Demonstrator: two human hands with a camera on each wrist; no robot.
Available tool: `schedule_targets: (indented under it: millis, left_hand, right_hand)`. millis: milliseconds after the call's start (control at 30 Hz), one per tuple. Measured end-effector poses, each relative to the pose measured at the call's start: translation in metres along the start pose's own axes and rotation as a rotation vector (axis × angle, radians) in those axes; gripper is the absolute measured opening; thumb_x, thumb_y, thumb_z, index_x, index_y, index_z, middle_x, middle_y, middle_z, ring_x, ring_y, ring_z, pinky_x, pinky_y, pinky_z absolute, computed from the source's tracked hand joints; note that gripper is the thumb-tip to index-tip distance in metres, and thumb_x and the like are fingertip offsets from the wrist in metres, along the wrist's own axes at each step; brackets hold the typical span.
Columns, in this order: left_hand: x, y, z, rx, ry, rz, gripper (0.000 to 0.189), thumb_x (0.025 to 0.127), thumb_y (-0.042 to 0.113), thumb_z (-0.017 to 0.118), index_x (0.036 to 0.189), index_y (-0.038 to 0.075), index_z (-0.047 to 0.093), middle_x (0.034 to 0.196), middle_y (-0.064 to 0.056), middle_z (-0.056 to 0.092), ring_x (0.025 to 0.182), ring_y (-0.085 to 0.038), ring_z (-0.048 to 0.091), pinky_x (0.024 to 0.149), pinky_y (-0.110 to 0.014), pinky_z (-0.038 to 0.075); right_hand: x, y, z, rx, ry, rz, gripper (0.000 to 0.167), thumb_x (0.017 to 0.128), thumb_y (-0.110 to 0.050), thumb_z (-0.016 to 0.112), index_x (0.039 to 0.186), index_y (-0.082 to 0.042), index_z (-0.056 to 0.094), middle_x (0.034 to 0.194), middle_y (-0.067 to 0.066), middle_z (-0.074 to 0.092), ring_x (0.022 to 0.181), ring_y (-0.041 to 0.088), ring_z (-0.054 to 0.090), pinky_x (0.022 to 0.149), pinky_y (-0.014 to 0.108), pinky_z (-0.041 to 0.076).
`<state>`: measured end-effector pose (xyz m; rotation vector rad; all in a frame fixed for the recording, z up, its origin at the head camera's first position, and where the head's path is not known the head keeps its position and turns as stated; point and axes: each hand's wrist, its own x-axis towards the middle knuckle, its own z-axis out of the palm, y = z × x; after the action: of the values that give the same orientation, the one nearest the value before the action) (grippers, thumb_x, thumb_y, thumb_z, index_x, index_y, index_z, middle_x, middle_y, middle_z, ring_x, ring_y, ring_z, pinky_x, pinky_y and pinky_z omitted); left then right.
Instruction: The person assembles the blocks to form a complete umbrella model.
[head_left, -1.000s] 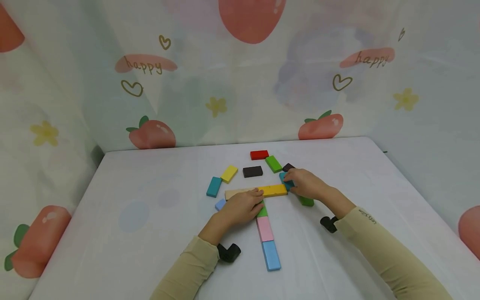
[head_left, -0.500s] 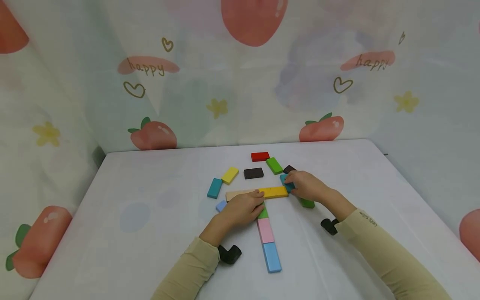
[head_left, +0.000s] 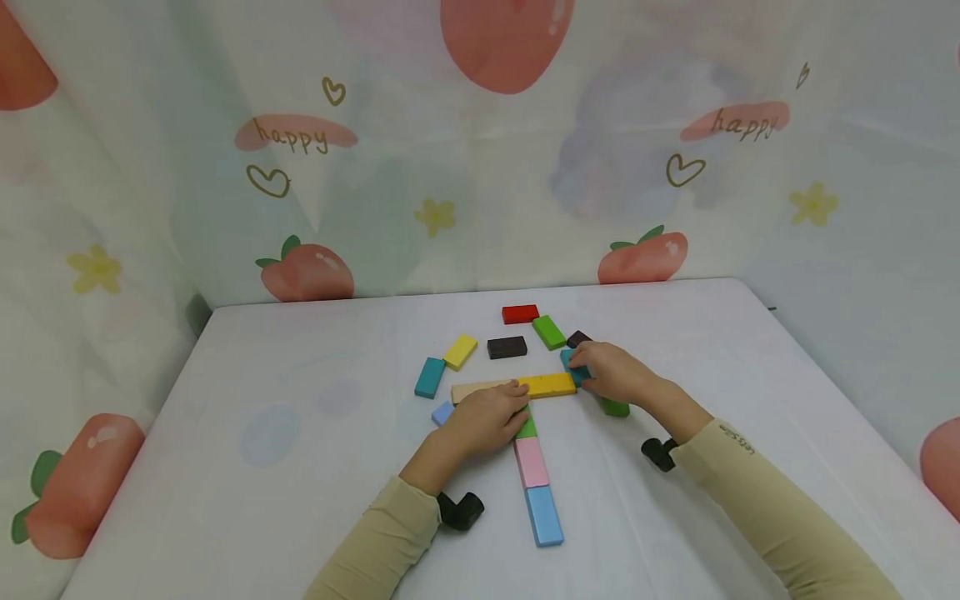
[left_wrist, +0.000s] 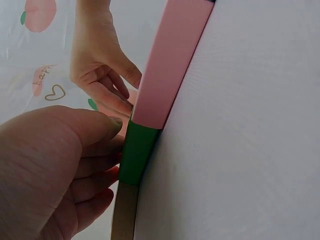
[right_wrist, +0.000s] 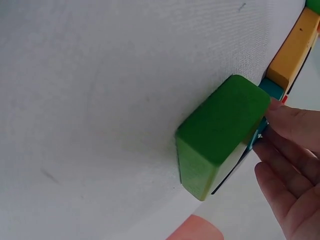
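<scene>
My left hand (head_left: 487, 417) rests over a row of flat wooden blocks, its fingertips at the joint of a natural-wood block (head_left: 474, 390) and an orange-yellow block (head_left: 551, 384). Below its fingers runs a column: a green block (left_wrist: 137, 152), a pink block (head_left: 532, 462) and a light-blue block (head_left: 544, 517). The left wrist view has the thumb right at the green block's edge. At the orange-yellow block's right end, my right hand (head_left: 611, 371) pinches a teal block (head_left: 567, 358) between thumb and fingers. Partly under that hand lies another green block (right_wrist: 220, 125).
Behind the row lie a black block (head_left: 507, 347), a red block (head_left: 521, 314), a green block (head_left: 549, 332) and a dark brown block (head_left: 577, 338). Toward the left are a yellow block (head_left: 460, 352), a teal block (head_left: 430, 377) and a small blue block (head_left: 442, 412). Printed cloth hangs behind.
Both hands stay where they were, and the blocks keep their places. Only the head view has shifted slightly.
</scene>
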<state>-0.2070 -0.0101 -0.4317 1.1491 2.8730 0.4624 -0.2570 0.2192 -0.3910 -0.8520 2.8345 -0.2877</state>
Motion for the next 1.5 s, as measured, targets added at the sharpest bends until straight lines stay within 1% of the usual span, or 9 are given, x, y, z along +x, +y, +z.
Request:
schedule_targets:
  millis: [300, 433, 567, 733, 833, 1000, 1167, 1367, 1500]
  left_hand:
    - [0.0, 0.0, 0.001, -0.002, 0.003, -0.001, 0.037, 0.096, 0.025, 0.049, 0.127, 0.007, 0.056, 0.131, -0.004, 0.051, 0.126, -0.016, 0.04, 0.101, -0.026, 0.032]
    - [0.001, -0.001, 0.002, -0.021, 0.01, -0.004, 0.037, 0.096, 0.025, 0.049, 0.127, 0.007, 0.056, 0.131, -0.003, 0.051, 0.125, -0.016, 0.041, 0.101, -0.027, 0.032]
    - [0.001, -0.003, 0.002, -0.098, 0.011, -0.034, 0.037, 0.096, 0.026, 0.048, 0.128, 0.008, 0.055, 0.131, -0.001, 0.051, 0.126, -0.013, 0.04, 0.101, -0.027, 0.032]
    - [0.0, -0.004, 0.001, -0.247, -0.001, -0.089, 0.037, 0.097, 0.025, 0.047, 0.13, 0.01, 0.054, 0.132, 0.001, 0.051, 0.126, -0.01, 0.038, 0.102, -0.028, 0.032]
    - [0.0, -0.006, 0.0, -0.291, -0.003, -0.104, 0.036, 0.097, 0.025, 0.047, 0.129, 0.01, 0.054, 0.131, 0.001, 0.052, 0.126, -0.009, 0.039, 0.101, -0.028, 0.033]
    - [0.002, -0.007, 0.0, -0.29, -0.003, -0.1, 0.036, 0.097, 0.024, 0.048, 0.129, 0.01, 0.055, 0.131, 0.001, 0.052, 0.125, -0.009, 0.04, 0.101, -0.028, 0.033]
    - [-0.001, -0.01, -0.006, -0.271, 0.003, -0.099, 0.037, 0.097, 0.025, 0.048, 0.13, 0.009, 0.054, 0.132, 0.001, 0.051, 0.125, -0.009, 0.04, 0.101, -0.028, 0.033]
    - [-0.004, -0.012, -0.018, -0.241, 0.022, -0.131, 0.037, 0.096, 0.025, 0.049, 0.129, 0.01, 0.054, 0.131, 0.002, 0.051, 0.123, -0.01, 0.043, 0.1, -0.028, 0.035]
    - [-0.006, -0.016, -0.02, -0.226, 0.013, -0.158, 0.037, 0.096, 0.027, 0.048, 0.129, 0.011, 0.054, 0.131, 0.003, 0.051, 0.123, -0.011, 0.043, 0.1, -0.028, 0.035]
  right_hand:
    - [0.0, 0.001, 0.001, 0.01, 0.003, 0.007, 0.029, 0.076, 0.0, 0.073, 0.104, 0.005, 0.067, 0.105, 0.014, 0.059, 0.099, 0.03, 0.057, 0.086, 0.042, 0.047]
    - [0.001, 0.001, 0.001, 0.007, 0.001, 0.011, 0.029, 0.075, 0.0, 0.073, 0.104, 0.005, 0.067, 0.105, 0.014, 0.059, 0.099, 0.03, 0.056, 0.086, 0.042, 0.047]
    - [0.0, 0.001, 0.0, 0.001, 0.0, 0.003, 0.029, 0.075, 0.0, 0.073, 0.103, 0.004, 0.067, 0.105, 0.014, 0.059, 0.098, 0.03, 0.056, 0.086, 0.042, 0.047]
    - [0.0, 0.0, -0.001, 0.006, -0.008, -0.012, 0.031, 0.074, -0.002, 0.075, 0.103, 0.004, 0.067, 0.107, 0.015, 0.058, 0.099, 0.031, 0.055, 0.088, 0.043, 0.046]
    - [0.001, 0.0, -0.002, 0.008, -0.015, -0.019, 0.032, 0.074, -0.003, 0.075, 0.103, 0.004, 0.067, 0.108, 0.016, 0.058, 0.1, 0.031, 0.055, 0.088, 0.043, 0.046]
    - [0.001, -0.001, -0.004, 0.021, -0.024, -0.011, 0.032, 0.074, -0.002, 0.075, 0.104, 0.004, 0.066, 0.109, 0.016, 0.058, 0.101, 0.032, 0.054, 0.088, 0.044, 0.046]
    - [0.002, -0.011, -0.005, 0.038, -0.032, 0.029, 0.032, 0.076, 0.001, 0.072, 0.106, 0.004, 0.065, 0.111, 0.017, 0.057, 0.103, 0.033, 0.054, 0.089, 0.045, 0.045]
    - [0.001, -0.029, -0.007, 0.032, 0.002, 0.056, 0.031, 0.079, -0.004, 0.071, 0.109, 0.002, 0.065, 0.112, 0.016, 0.059, 0.105, 0.031, 0.054, 0.091, 0.044, 0.044]
    - [0.003, -0.04, -0.005, 0.057, 0.012, 0.042, 0.027, 0.081, -0.005, 0.069, 0.107, 0.001, 0.066, 0.11, 0.015, 0.061, 0.105, 0.031, 0.054, 0.091, 0.044, 0.044]
